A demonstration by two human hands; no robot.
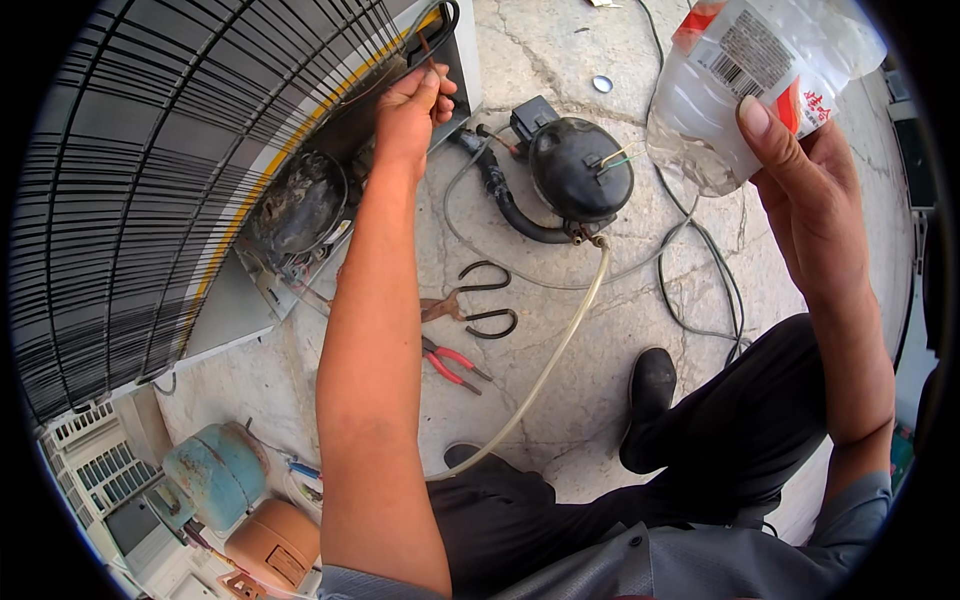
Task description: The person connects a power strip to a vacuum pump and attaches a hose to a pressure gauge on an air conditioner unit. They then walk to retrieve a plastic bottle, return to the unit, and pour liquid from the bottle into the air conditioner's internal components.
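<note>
My left hand reaches to the lower back of a fridge and is closed in a pinch on a thin copper-coloured tube. Its fingertips partly hide where the tube runs. Beside that wrist, a dark, dirty compressor sits inside the fridge's base. My right hand is raised at the upper right, wrapped round a crumpled clear plastic bottle with a red and white label. Between my hands, a loose black compressor rests on the ground, with a pale hose running from it toward my legs.
Black-handled scissors and red-handled pliers lie on the cracked ground. Dark cable loops at right. The fridge's wire grid fills the left. Blue and orange tanks stand lower left.
</note>
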